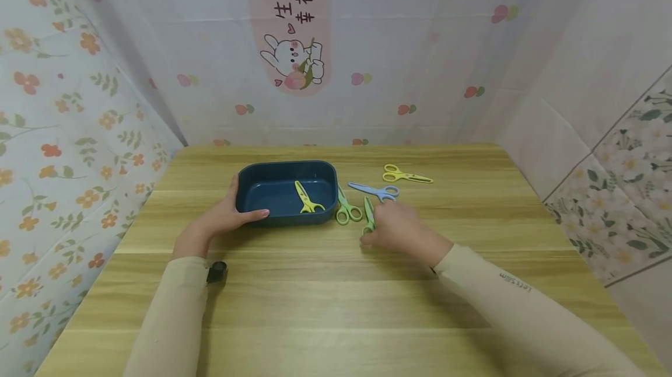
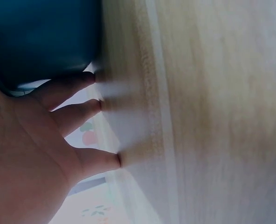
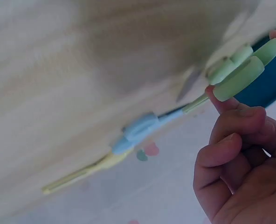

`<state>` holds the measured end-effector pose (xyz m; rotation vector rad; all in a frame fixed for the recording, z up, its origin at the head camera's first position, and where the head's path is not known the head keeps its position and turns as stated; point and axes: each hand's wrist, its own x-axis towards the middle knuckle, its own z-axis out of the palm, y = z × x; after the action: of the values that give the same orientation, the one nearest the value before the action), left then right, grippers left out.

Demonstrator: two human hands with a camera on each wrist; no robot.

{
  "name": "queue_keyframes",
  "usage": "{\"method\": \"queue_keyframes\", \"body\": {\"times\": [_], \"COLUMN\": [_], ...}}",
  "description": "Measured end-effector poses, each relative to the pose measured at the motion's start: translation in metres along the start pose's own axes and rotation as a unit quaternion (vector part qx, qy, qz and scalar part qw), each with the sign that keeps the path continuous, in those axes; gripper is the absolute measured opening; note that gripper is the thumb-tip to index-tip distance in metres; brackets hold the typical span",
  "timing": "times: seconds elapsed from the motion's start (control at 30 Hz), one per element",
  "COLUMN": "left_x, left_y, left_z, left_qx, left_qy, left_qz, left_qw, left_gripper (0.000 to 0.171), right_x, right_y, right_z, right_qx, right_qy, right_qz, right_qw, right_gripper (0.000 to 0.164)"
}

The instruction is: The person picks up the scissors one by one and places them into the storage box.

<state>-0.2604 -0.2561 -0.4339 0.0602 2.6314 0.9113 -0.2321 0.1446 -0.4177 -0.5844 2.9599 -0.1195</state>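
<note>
At the left end of a dark blue box [image 1: 252, 220], my left hand [image 1: 223, 213] holds on, its thumb along the front rim and its fingers at the side wall. Three spread fingers [image 2: 98, 160] show beside the box in the left wrist view. My right hand [image 1: 401, 228] pinches green scissors [image 1: 370, 213] by the handle loops, between thumb and index finger; the blades point away from me. Another pair of green scissors [image 1: 349, 212] lies against the box's right side. Blue scissors [image 1: 375, 191] lie just beyond the right hand. Yellow scissors [image 1: 303, 196] lean inside the box.
More yellow scissors [image 1: 401, 175] lie farther back on the right of the wooden table [image 1: 315, 307]. Patterned cloth [image 1: 420, 62] hangs behind the table's far edge, with flowered cloth [image 1: 79, 132] along the left side. A small black object [image 1: 217, 272] sits at the left wrist.
</note>
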Motion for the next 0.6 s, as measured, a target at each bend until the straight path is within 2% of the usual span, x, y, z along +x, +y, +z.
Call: {"method": "queue_keyframes", "body": {"times": [0.13,0.33,0.6], "left_x": [-0.001,-0.002,-0.002], "left_y": [-0.001,-0.002,-0.001], "left_z": [-0.001,-0.001,-0.001], "left_qx": [0.009,0.006,-0.004], "left_qy": [0.000,0.002,0.001], "left_qz": [0.000,0.001,0.002], "left_qw": [1.0000,1.0000,1.0000], "left_gripper": [0.143,0.143,0.142], "right_x": [0.001,0.007,0.020], "right_y": [-0.002,-0.010,-0.027], "right_z": [-0.011,-0.030,-0.056], "right_qx": [0.000,0.002,-0.002], "right_qy": [0.013,0.043,0.044], "right_qz": [-0.007,-0.012,-0.030], "right_qw": [1.000,0.999,0.999], "right_gripper": [0.062,0.057,0.057]}}
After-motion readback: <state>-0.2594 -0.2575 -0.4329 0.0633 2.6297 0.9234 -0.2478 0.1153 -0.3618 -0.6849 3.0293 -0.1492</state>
